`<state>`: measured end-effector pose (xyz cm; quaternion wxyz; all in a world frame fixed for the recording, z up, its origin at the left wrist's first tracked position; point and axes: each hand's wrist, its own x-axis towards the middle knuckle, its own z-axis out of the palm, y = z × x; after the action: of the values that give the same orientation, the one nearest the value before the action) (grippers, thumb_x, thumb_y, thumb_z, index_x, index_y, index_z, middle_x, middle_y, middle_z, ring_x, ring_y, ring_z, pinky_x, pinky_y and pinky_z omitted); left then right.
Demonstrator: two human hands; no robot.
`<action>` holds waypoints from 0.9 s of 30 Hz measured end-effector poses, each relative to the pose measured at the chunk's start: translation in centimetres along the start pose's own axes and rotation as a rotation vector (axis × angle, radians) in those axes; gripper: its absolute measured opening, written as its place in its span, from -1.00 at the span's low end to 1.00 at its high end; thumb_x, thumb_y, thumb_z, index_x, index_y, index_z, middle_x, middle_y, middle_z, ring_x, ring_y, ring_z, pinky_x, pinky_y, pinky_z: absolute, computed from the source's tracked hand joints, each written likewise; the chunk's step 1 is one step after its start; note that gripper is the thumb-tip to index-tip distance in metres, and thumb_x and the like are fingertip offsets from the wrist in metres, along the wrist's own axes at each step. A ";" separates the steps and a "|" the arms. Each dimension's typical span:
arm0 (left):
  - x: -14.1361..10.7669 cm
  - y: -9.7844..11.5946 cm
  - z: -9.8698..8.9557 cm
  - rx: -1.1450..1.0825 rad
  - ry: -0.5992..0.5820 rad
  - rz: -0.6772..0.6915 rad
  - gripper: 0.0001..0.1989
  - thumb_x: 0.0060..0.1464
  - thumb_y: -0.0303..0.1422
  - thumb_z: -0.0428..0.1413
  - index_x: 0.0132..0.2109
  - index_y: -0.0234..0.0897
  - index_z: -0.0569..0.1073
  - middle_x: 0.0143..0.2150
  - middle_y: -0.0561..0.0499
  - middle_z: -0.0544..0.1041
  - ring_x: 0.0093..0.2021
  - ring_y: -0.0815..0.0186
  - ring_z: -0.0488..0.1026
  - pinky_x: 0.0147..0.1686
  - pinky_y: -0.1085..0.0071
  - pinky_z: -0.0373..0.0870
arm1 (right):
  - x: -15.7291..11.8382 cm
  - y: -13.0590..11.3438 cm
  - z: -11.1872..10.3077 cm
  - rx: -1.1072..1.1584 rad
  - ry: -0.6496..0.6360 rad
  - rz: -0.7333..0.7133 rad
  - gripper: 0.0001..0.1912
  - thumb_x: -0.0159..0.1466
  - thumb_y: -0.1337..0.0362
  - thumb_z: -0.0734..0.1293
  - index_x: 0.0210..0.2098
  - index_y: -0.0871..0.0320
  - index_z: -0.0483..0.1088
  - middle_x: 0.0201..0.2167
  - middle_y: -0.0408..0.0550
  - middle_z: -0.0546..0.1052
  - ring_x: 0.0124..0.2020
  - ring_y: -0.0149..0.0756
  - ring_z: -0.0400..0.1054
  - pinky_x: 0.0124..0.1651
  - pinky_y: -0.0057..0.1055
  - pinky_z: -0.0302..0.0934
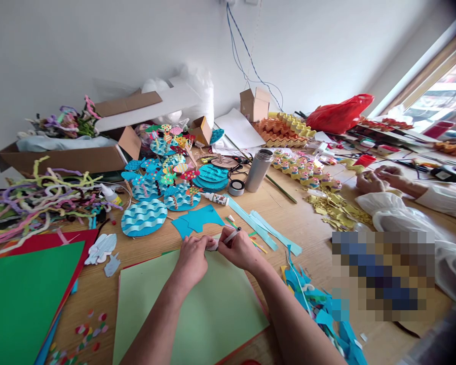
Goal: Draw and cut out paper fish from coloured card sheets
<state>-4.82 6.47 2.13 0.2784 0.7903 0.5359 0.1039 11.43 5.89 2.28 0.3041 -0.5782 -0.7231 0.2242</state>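
Observation:
My right hand point(237, 248) is closed around a pen point(233, 235) with a pale barrel and a dark end, tilted up to the right. Close beside it, my left hand point(193, 256) has its fingers bent and pressed on a small white piece point(213, 245), which shows between the two hands. My fingers cover most of that piece and the pen's tip. Both hands are over the far edge of a pale green sheet point(155, 299), which lies on a stack with red edges. Just beyond are blue paper offcuts point(199, 221) and light blue strips point(256, 223).
Blue wavy discs point(144, 218), a glue bottle point(216, 198) and a metal flask point(259, 170) stand ahead. Pipe cleaners point(41, 197) and coloured sheets point(19, 299) are on the left. Blue scraps point(319, 304) lie right. Another person's hands point(387, 180) work at the far right.

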 end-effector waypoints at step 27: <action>-0.1 0.1 -0.2 -0.003 -0.006 -0.006 -0.46 -0.11 -0.74 -0.13 -0.04 -0.20 0.40 -0.06 -0.02 0.52 0.04 0.28 0.34 0.17 0.25 0.03 | 0.0 0.1 0.2 0.019 0.013 -0.002 -0.83 0.11 0.31 0.25 -0.57 0.12 0.18 -0.67 -0.24 0.29 -0.62 -0.46 0.15 -0.55 -0.53 -0.06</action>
<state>-4.84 6.41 2.34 0.2812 0.7886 0.5373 0.1016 11.36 5.94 2.08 0.3144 -0.5760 -0.7195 0.2273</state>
